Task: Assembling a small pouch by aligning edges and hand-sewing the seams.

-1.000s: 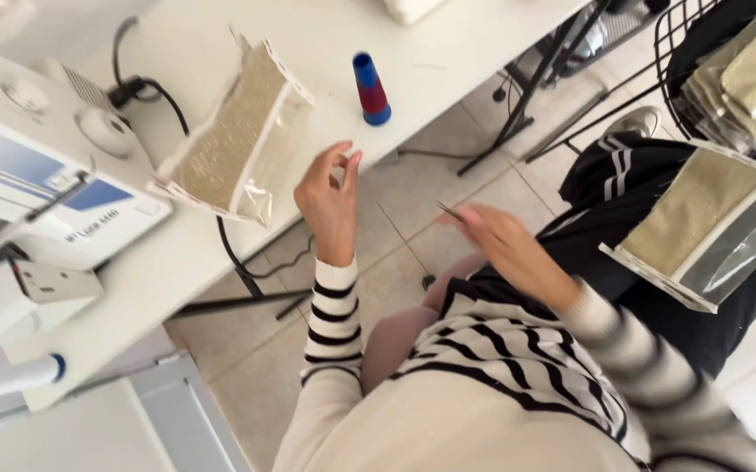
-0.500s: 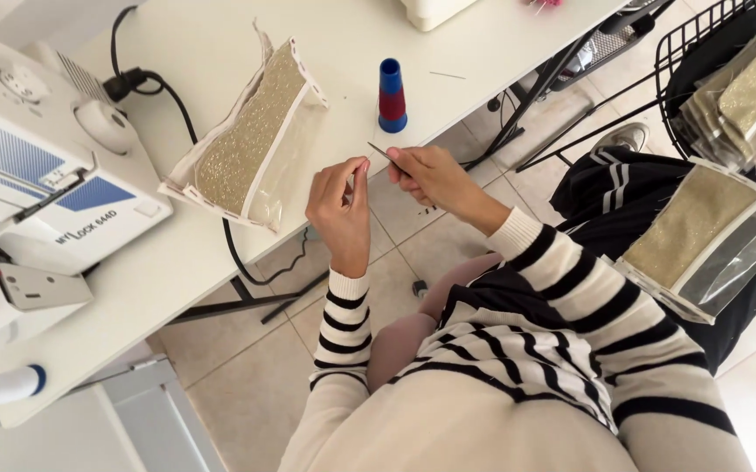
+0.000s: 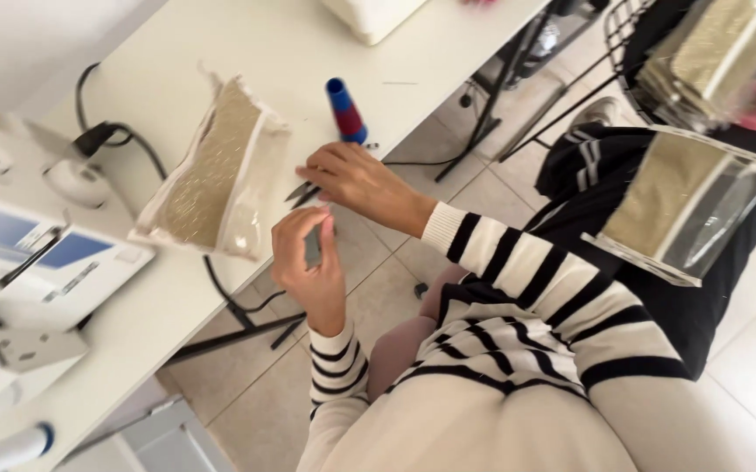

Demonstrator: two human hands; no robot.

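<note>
My right hand (image 3: 356, 182) rests on the edge of the white table (image 3: 247, 52), its fingers closed on small metal scissors (image 3: 301, 190) whose tips point left. My left hand (image 3: 310, 273) hovers just below, off the table edge, thumb and fingertips pinched together; anything thin in the pinch is too small to see. A blue and red thread cone (image 3: 344, 109) stands just behind my right hand. A gold glitter pouch (image 3: 212, 175) with a clear plastic side lies on the table to the left of both hands.
A white sewing machine (image 3: 19, 262) fills the left side, with a black cable (image 3: 124, 140) behind the pouch. At right, another gold and clear pouch (image 3: 684, 205) lies on dark striped clothing. A wire basket (image 3: 631, 35) holds more pouches. Tiled floor lies below.
My right hand has moved from beside my left hand up to the table edge with the scissors. My left hand has dropped slightly and stays pinched.
</note>
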